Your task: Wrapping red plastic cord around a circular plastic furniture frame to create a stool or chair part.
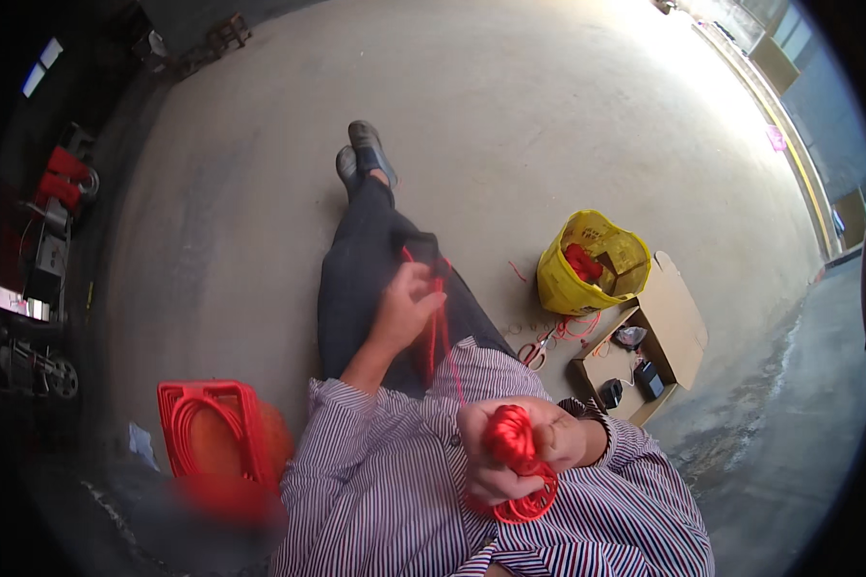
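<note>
Close to my chest, my right hand is wrapped round a bundle of shiny red cord, whose loops hang below the fingers. Over my thighs, my left hand has its fingers bent round red cord strands that run up past it and down toward the bundle. The exact grip of those fingertips is partly hidden. Just beyond the left hand is a blurred dark shape against my dark trousers; I cannot make out what it is.
To the right stands a yellow bucket with red material inside. Scissors and loose red cord lie by it, near an open cardboard box holding small dark items. A red plastic object is at left; machines stand farther left.
</note>
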`<state>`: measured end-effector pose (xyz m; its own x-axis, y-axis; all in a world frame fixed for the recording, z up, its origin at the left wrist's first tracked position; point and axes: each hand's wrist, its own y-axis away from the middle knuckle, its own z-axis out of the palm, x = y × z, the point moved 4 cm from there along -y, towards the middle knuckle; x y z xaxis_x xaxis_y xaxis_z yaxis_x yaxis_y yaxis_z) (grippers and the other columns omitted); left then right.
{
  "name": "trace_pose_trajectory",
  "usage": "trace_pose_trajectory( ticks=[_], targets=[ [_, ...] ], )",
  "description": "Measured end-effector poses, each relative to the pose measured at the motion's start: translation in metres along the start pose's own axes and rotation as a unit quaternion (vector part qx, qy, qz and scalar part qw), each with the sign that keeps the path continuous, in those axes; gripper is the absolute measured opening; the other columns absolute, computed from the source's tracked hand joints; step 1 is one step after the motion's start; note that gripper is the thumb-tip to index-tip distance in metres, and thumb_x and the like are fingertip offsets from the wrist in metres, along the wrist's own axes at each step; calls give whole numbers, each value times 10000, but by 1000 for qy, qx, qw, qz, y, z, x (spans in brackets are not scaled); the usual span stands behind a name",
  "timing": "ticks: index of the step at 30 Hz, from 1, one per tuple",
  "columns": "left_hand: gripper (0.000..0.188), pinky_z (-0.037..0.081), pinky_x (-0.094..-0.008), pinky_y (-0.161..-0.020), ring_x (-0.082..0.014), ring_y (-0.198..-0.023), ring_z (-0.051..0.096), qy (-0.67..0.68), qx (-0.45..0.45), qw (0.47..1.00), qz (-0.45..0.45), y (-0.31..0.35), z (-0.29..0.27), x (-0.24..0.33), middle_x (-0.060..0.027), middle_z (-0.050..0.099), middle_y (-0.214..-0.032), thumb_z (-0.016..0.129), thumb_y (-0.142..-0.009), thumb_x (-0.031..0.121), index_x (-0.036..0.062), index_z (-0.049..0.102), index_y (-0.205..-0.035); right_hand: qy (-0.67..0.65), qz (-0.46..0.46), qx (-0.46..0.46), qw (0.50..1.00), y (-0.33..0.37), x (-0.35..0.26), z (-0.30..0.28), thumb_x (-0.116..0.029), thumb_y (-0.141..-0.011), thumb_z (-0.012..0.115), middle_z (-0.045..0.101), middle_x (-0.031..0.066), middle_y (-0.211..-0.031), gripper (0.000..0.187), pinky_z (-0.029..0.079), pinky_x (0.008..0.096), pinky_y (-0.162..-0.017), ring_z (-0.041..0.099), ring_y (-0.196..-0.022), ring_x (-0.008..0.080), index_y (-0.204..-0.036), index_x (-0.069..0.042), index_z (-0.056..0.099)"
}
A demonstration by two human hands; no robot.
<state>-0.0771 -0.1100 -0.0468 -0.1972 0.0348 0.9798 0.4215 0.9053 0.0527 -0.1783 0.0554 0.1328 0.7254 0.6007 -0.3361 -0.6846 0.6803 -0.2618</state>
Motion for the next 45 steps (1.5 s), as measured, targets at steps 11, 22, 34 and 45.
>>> trace_pose_trajectory(
  ticks=[11,22,34,45],
  targets=[
    [390,474,-229,-692,-70,-731,572,7,4,1000,-17,2,-1,-3,-37,653,-827,701,-833,63,-12,500,-1160,237,-317,-44,917,8,-96,6,-150,-890,619,511,65,-645,216,393,314,-457,462,-478,158,-956,-55,437],
    [377,466,-226,-677,-63,-721,556,35,4,999,-26,3,0,-3,-23,641,-806,704,-831,60,-6,508,-1146,480,-26,457,748,4,-41,-187,-133,-918,647,578,3,-731,162,472,233,-590,560,-640,83,-995,-44,536],
    [294,488,-240,-690,-111,-762,594,-157,82,983,39,6,-1,30,-63,641,-874,687,-869,154,-20,550,-1062,364,-44,405,838,-4,-55,-130,-8,-793,546,540,-15,-802,142,398,210,-628,483,-697,50,-924,-46,508],
    [198,442,-244,-478,-142,-549,584,132,89,973,-169,-33,-24,-7,-88,630,-813,520,-979,219,41,586,-924,846,47,286,447,-28,-95,-211,-75,-756,648,613,177,-945,252,494,414,-724,618,-852,366,-984,-3,572]
  ],
)
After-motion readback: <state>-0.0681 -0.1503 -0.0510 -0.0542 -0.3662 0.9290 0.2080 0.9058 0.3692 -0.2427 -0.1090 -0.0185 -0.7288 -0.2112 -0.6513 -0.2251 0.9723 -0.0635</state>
